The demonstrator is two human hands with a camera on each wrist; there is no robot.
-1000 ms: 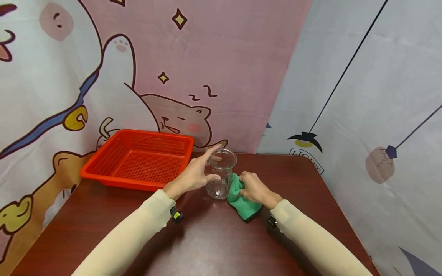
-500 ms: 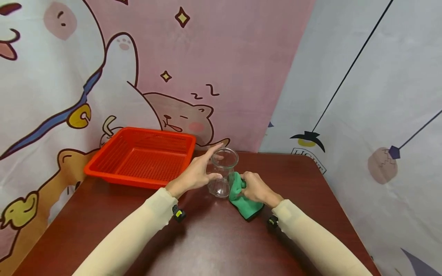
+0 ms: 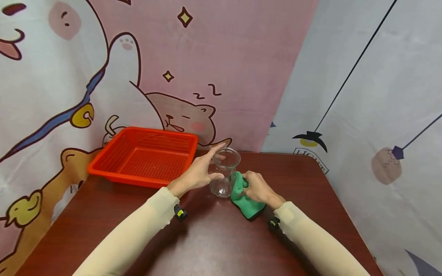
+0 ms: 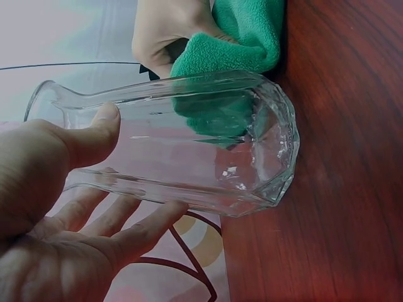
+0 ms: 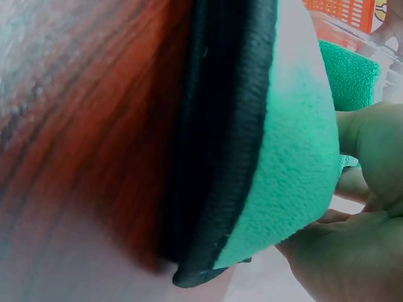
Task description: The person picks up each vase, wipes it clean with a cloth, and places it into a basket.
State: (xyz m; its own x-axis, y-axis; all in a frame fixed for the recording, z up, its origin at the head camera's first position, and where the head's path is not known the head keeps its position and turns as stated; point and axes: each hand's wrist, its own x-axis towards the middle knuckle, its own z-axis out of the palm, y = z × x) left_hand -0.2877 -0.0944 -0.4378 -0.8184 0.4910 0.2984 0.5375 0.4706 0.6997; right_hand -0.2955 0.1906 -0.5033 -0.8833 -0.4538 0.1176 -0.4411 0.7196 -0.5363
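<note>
A clear glass carafe (image 3: 225,173) stands upright on the dark wooden table (image 3: 214,237), near its middle. My left hand (image 3: 199,173) holds it, thumb on the near side and long fingers reaching past the rim. In the left wrist view the thumb lies on the carafe (image 4: 208,151) near its neck, with the left hand's (image 4: 69,207) fingers spread on the other side. My right hand (image 3: 257,188) grips a bunched green cloth (image 3: 248,206) and presses it against the carafe's right side. The right wrist view shows the cloth (image 5: 296,170) with a dark edge, held by the right hand (image 5: 359,207).
An empty red perforated basket (image 3: 138,178) sits at the table's back left, close to my left hand. Printed fabric backdrops hang behind the table and along its right side. Bare tabletop lies in front of both forearms.
The head view has drifted slightly. Both hands, the carafe and the cloth keep the same pose.
</note>
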